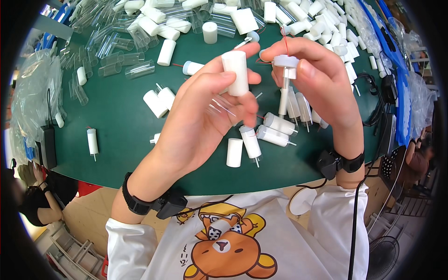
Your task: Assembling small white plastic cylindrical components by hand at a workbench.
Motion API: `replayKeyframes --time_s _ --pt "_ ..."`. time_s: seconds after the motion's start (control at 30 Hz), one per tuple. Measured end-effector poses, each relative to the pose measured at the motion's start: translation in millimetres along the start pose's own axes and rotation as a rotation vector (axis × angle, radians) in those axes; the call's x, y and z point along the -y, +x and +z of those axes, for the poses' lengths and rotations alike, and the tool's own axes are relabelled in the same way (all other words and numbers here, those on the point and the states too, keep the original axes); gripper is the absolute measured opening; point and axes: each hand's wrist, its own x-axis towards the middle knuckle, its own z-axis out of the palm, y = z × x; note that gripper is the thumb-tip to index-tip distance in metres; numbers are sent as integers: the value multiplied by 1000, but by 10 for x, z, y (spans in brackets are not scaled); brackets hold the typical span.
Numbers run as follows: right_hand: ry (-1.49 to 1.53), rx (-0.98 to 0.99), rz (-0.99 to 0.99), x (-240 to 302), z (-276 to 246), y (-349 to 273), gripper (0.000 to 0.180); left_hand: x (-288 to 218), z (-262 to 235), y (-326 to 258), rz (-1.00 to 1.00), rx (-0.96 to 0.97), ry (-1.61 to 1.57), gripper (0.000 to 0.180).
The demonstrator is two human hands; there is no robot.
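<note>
My left hand (186,121) is closed around a white foam-like cylinder (235,74), pinched between thumb and fingers. A transparent plastic tube (221,106) lies across its palm, partly hidden by the fingers. To the right, my right hand (329,79) pinches a pale grey round cap (285,60) with a white stem (283,93) pointing down and a thin red wire at the top. Below the hands lie several assembled pieces (250,142), white cylinders in transparent tubes with grey caps and thin rods. A loose white cylinder (234,152) rests beside them.
A heap of transparent tubes (109,44) and white cylinders (322,28) covers the far side of the green table (116,154). Plastic bags (35,93) hang at the left, black cables (373,102) at the right. Another person's arm (49,210) shows at lower left.
</note>
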Motion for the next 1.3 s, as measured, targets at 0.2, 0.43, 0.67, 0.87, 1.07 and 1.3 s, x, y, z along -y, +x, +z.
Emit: replayKeyframes --time_s 0.2,0.43,0.67,0.87,1.07,1.3 --pt "-315 22 -242 28 59 22 30 -6 28 -17 -58 25 84 42" --pt "-308 65 -271 55 106 -3 29 49 -50 -25 3 110 199 43" --pt "-316 34 -240 78 137 -16 29 40 -78 -31 -30 95 178 41" --pt "-489 25 -277 122 86 -5 27 2 -9 -38 -99 44 105 39" --pt "-494 -12 -240 116 89 -29 26 -6 0 -32 -141 38 25 36" --pt "-508 59 -348 75 102 13 25 -29 -59 -23 -120 9 -1 34"
